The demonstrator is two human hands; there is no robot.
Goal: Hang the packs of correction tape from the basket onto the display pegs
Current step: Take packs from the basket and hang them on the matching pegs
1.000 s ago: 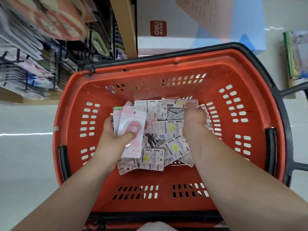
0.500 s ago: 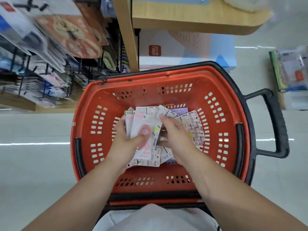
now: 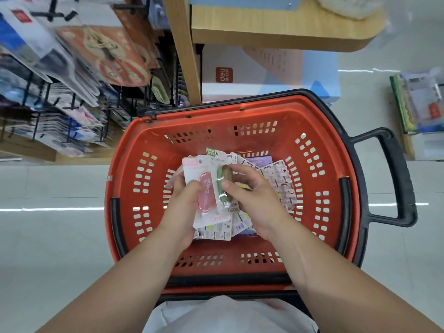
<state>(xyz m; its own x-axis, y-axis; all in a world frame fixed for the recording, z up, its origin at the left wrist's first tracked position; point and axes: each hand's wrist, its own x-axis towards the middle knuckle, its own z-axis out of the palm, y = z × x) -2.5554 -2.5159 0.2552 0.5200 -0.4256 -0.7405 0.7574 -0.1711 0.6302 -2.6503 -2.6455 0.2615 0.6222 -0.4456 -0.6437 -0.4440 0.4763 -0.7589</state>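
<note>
Right hand (image 3: 257, 200) now pinching green pack (image 3: 223, 175) (face up), raising it over basket (image 3: 240, 109); left hand (image 3: 182, 205) gripping pink pack (image 3: 206, 197) there.

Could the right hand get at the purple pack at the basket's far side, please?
Probably not yet: the right hand grips the green pack, though the purple pack lies partly exposed just beyond its fingers.

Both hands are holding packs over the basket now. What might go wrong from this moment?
1. The left hand grips the pink pack with its thumb across the front. If the right hand adds the green pack, the bundle may slip and fall back into the basket.
2. The display pegs at the left look crowded, so hanging a pack there might knock other goods off.
</note>
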